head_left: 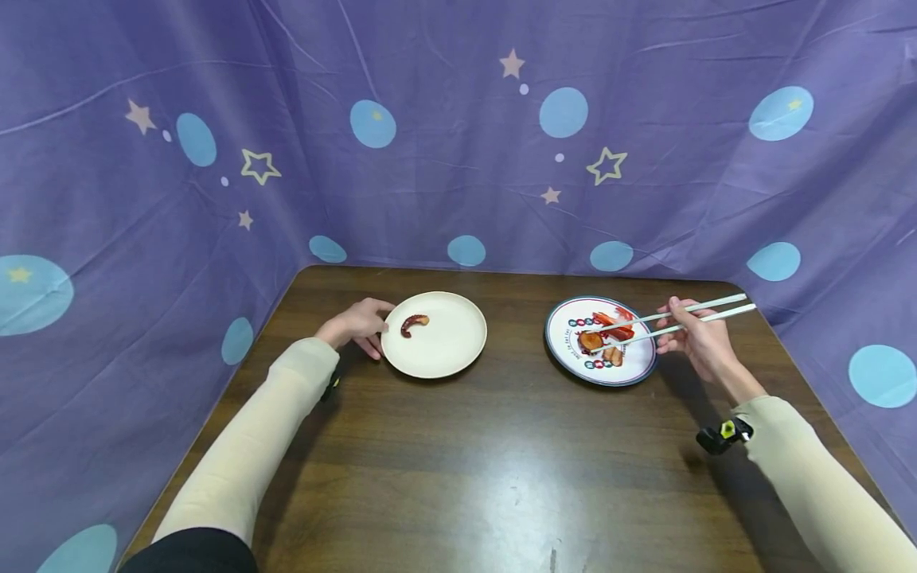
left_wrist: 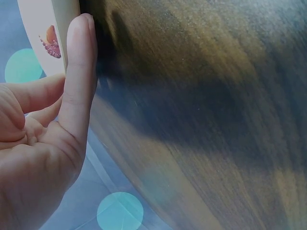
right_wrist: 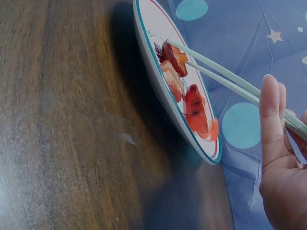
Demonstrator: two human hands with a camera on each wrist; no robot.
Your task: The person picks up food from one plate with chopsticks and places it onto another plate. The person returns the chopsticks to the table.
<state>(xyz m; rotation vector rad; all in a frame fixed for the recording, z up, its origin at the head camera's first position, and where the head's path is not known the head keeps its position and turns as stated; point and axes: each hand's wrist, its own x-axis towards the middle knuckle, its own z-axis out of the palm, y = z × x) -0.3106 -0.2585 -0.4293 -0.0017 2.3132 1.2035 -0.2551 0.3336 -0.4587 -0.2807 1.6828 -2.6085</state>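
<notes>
the right hand [head_left: 698, 341] has its grip clamped on two pale chopsticks [right_wrist: 224, 82], their tips at a glossy brown piece [head_left: 591, 342] on the patterned plate [head_left: 634, 364]. the left hand [head_left: 356, 323] rests, thumb and fingers apart, against the cream plate [head_left: 451, 342], which bears a dark red curl of food [head_left: 410, 325].

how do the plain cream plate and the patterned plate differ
The cream plate is undecorated; the patterned plate has printed motifs and coloured rim lines. The cream plate bears one curled tentacle-like food piece, the patterned plate several food pieces. Both are round.
</notes>
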